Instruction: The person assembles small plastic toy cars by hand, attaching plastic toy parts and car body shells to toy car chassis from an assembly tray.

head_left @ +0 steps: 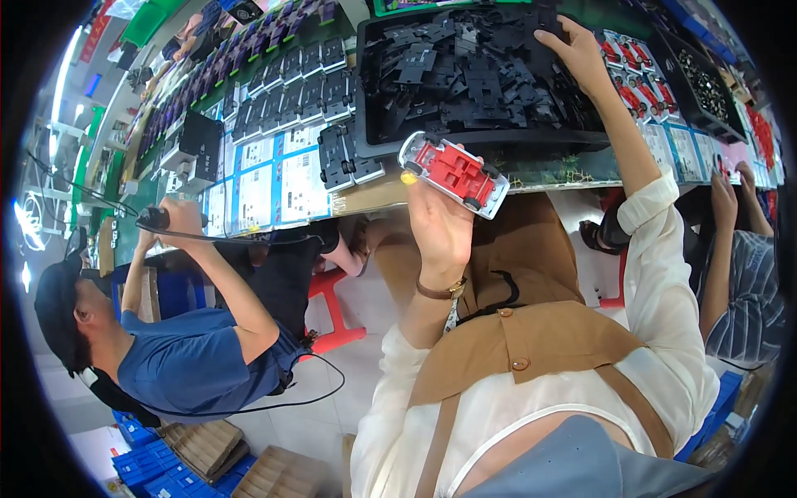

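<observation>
My left hand (442,228) holds a toy car (455,173) upside down over the table's front edge. Its body is whitish, with a bare red inside and dark wheels facing up. A yellow cover sits on one of that hand's fingertips. At the far right of a large black tray (362,124), my right hand (579,56) reaches in with thumb and fingers about a black plastic piece (545,17), whose outline is hard to make out. Flat black plastic parts (486,79) fill the tray in a loose heap.
Rows of black-bottomed toy cars (311,91) stand left of the tray; red ones (639,95) lie right, beside a bin of small parts (701,83). A co-worker (191,349) at left grips a corded tool (158,218). Another person (743,282) works at far right.
</observation>
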The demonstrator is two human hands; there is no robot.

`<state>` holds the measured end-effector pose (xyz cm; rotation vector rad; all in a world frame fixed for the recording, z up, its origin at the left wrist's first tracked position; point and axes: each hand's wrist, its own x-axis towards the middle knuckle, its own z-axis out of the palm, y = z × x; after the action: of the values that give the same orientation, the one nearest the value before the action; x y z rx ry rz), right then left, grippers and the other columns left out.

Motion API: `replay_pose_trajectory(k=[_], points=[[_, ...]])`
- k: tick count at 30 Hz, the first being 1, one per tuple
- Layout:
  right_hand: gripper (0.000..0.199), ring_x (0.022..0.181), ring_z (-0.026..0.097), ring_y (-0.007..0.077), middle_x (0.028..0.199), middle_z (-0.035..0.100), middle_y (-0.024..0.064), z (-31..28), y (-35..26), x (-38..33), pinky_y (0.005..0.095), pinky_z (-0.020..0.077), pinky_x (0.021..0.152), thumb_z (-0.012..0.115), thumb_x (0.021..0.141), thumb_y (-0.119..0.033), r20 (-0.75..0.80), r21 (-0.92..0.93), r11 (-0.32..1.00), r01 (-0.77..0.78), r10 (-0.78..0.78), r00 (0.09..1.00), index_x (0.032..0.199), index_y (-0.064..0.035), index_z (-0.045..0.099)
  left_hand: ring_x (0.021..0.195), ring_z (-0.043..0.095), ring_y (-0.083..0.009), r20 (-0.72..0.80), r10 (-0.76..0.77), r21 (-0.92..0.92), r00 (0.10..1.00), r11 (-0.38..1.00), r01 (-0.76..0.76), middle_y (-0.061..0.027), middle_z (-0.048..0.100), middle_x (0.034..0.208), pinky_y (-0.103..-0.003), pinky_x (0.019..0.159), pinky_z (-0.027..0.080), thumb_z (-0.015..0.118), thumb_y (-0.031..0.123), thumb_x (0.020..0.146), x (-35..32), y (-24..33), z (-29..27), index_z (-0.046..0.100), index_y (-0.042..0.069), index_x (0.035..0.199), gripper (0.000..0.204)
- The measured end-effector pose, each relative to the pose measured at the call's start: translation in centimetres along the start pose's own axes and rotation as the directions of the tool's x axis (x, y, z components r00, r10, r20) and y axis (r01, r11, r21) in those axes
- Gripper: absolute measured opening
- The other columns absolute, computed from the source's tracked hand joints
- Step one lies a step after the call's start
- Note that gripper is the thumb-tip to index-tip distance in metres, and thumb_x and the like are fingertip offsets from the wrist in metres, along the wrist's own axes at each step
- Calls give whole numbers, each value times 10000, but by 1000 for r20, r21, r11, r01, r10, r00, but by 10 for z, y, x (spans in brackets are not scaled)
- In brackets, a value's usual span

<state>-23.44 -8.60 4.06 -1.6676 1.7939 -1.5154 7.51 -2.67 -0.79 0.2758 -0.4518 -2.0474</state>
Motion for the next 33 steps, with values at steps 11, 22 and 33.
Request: replay_pose_trajectory(k=[11,22,33], points=[[583,1085,502,318,1209,486,181,-6,-41,-28,371,410,913,641,765,-155,-61,-756,653,27,-111,992,1295,-80,410,1151,449,-381,-42,-22,-12,999,1000,21,-172,444,1285,-490,984,353,224,369,949,-12,-2,-3,356,67,1311,489],[687,1146,452,265,1220,488,89,0,-6,-8,371,350,1009,667,677,8,686,-481,562,673,-238,688,1302,-157,433,1152,451,-391,-22,-40,-5,999,999,40,-180,449,1281,-497,989,346,294,425,949,-11,-5,1,364,82,1304,499],[289,753,599,243,855,594,162,-5,-55,-37,311,448,649,590,830,-52,269,-395,846,358,-266,926,1081,2,456,1146,456,-392,-3,-17,1,1000,1000,17,-175,456,1268,-503,981,348,281,428,949,-14,0,4,371,84,1286,489]])
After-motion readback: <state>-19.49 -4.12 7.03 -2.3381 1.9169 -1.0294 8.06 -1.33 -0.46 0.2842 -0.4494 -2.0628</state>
